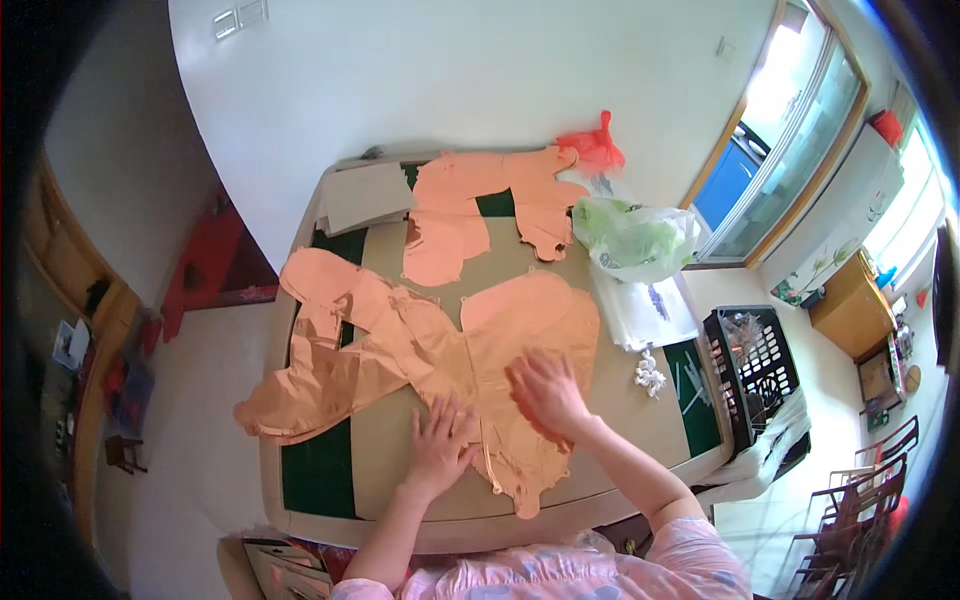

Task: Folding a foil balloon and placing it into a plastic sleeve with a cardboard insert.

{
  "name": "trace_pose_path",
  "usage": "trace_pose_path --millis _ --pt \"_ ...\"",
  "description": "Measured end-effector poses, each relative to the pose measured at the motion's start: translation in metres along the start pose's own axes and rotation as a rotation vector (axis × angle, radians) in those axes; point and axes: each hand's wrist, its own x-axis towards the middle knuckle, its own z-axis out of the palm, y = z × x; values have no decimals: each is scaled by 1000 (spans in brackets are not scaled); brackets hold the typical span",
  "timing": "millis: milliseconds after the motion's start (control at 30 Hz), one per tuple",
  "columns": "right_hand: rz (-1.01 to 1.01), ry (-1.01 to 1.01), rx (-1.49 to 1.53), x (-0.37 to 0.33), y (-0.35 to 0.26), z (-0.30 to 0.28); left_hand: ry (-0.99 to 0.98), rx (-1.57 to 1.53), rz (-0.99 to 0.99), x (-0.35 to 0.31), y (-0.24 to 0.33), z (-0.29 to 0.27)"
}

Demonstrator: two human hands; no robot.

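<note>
Several flat copper-coloured foil balloons lie on the table. The nearest one [535, 315] has rounded lobes and small tabs along its edge. My right hand [552, 395] presses down on it, fingers bent over a darker orange-brown cloth-like piece [540, 422]; its exact kind is unclear. My left hand [440, 445] rests flat with fingers spread, at the seam where this balloon meets a creased one [390, 330] on the left. Farther back, another balloon [450, 215] is spread out by the wall.
Grey-brown sheets [368, 197] are stacked at the back left. A red plastic bag [597, 150], a pale green-white bag [637, 240] and white plastic sheets [650, 310] lie at the back and right. White crumpled string [649, 375] sits near them. A black basket [752, 365] stands beside the table.
</note>
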Motion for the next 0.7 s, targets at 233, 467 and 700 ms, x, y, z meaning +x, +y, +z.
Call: trace_pose_path --millis 233,467,700 --pt "-60 -87 -57 -24 0 -2 -109 182 -10 4 -1 -20" --pt "-111 -63 -40 -21 -6 4 -137 182 40 6 -11 -30" --pt "-89 -84 -43 -23 -17 5 -127 125 10 5 -8 -37"
